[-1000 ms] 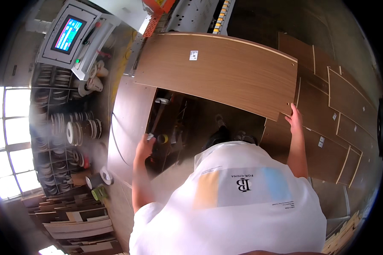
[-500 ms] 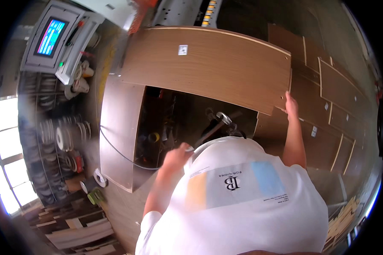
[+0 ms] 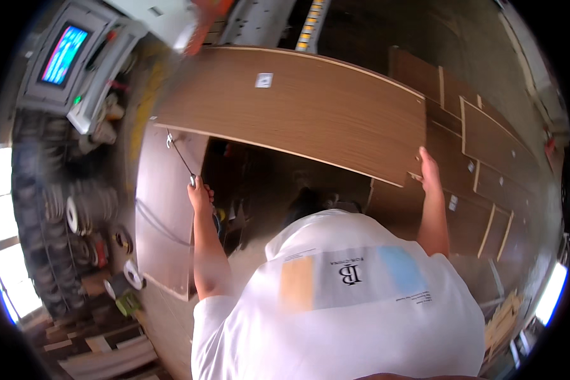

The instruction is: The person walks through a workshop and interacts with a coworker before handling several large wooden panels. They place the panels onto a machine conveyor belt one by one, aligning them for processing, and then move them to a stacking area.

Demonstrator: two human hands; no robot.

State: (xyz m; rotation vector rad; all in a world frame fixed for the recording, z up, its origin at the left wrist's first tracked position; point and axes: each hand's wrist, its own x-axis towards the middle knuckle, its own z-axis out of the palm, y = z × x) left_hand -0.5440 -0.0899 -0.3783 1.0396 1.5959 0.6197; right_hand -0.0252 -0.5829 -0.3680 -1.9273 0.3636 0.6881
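Note:
A long brown wood-grain board (image 3: 297,117) with a small white label lies across in front of me. My right hand (image 3: 429,170) grips its right end, with the fingers partly hidden at the edge. My left hand (image 3: 201,192) is closed round a slim tool (image 3: 182,159) with a thin dark shaft and a small silvery curved head. The head is close to the board's near left corner, over a pale panel (image 3: 168,202); whether it touches either cannot be made out. The pale panel runs toward me from under the board's left end.
At the right, several brown boards (image 3: 392,209) are spread out. A machine control panel with a lit screen (image 3: 64,56) stands at the upper left. Rolls of edge strip (image 3: 85,212) fill a rack at the left, above stacked offcuts (image 3: 107,354). A grey hose (image 3: 161,225) crosses the pale panel.
My left hand has moved from close to my body, forward and left, to the board's near left corner. My right hand stays at the board's right end. The view has shifted slightly.

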